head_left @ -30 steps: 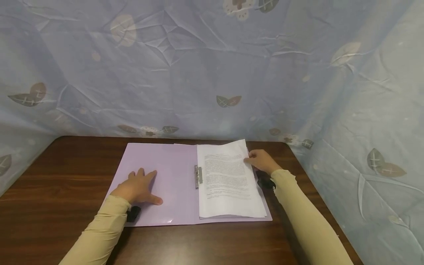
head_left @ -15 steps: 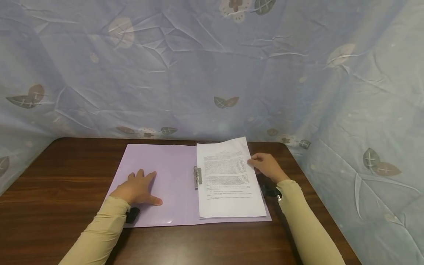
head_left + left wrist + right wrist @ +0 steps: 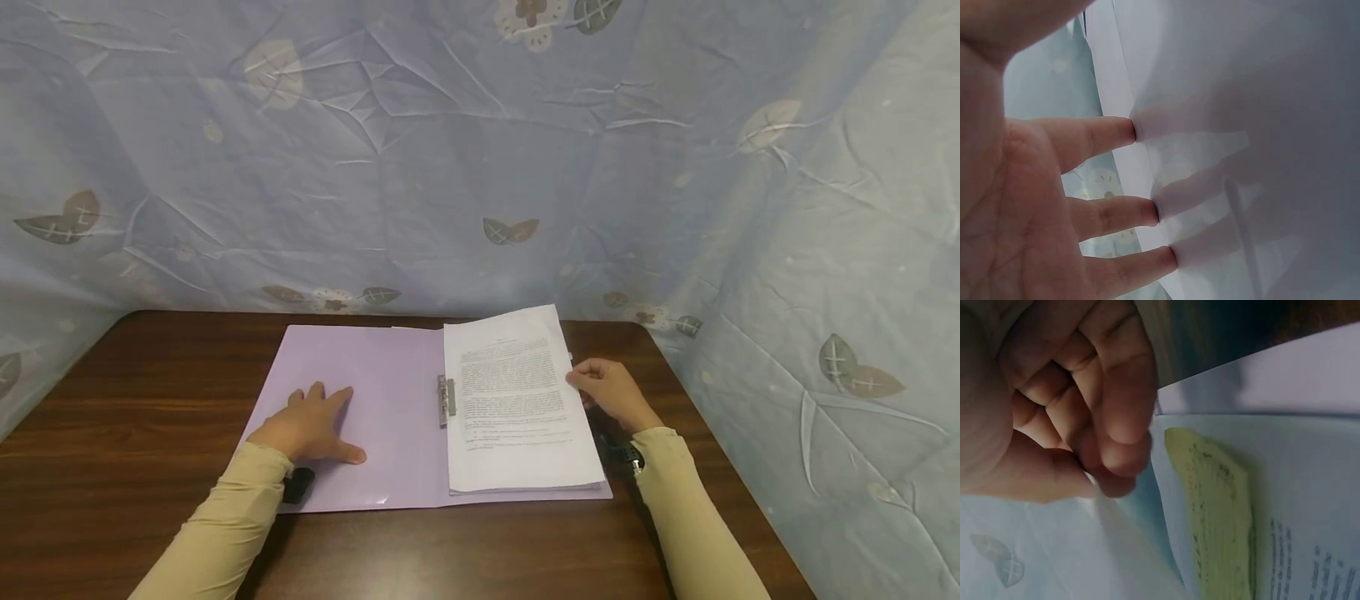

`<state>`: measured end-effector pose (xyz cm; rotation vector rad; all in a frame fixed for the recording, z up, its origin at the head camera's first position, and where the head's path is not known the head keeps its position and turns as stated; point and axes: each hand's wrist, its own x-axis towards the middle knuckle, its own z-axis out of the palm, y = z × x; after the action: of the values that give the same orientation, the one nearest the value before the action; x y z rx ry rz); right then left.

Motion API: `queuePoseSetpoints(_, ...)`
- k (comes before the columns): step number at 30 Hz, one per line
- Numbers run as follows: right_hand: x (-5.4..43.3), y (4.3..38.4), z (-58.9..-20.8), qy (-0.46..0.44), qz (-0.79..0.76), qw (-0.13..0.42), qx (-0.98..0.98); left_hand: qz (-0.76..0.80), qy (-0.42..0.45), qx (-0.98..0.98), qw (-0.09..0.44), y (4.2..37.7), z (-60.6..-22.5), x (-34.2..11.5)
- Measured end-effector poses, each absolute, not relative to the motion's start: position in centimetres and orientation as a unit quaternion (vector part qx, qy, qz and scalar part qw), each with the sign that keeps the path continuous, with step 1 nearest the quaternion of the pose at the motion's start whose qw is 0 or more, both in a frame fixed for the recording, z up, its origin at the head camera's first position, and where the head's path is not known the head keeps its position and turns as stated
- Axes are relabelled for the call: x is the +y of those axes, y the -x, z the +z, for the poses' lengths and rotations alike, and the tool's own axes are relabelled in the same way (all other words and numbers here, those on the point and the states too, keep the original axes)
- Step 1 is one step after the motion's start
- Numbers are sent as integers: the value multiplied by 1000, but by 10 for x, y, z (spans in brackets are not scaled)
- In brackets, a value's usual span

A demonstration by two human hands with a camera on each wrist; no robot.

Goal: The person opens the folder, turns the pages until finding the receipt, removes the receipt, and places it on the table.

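A purple folder (image 3: 386,367) lies spread out on the table, with a stack of printed white sheets (image 3: 513,417) over its right half. On its left half, my left hand (image 3: 306,427) rests with fingers spread; the left wrist view shows the fingertips pressing the smooth cover. My right hand (image 3: 615,396) pinches the right edge of the upper sheets between thumb and fingers, bending them up. Under the raised paper, the right wrist view shows a yellow slip (image 3: 1219,512) with writing, lying on a printed page (image 3: 1297,537).
A metal clip (image 3: 446,400) sits at the left edge of the sheets, near the fold. Dark brown wooden table (image 3: 135,400) surrounds the folder. A pale blue curtain (image 3: 420,167) with leaf prints hangs behind it and at the right side.
My right hand has slid down and outward along the sheets' right edge, still pinching it. The top right corner of the paper stands a little higher. My left hand stays put.
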<state>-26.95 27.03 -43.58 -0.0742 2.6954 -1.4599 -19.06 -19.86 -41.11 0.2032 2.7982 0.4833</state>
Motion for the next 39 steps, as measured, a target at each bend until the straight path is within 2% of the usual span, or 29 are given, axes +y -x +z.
queuePoseSetpoints(5,267,268,-432,22,-487,28,873,166,-71,973,146,190,-410,-199)
queuePoseSetpoints(13,267,262,-425,63,-480,84,871,164,-69,973,146,190,-409,-200)
queuePoseSetpoints(23,270,260,-417,52,-474,51,877,167,-70,972,149,195,-415,-200)
queuePoseSetpoints(39,269,260,-418,37,-466,67,881,165,-84,969,165,194,-414,-206)
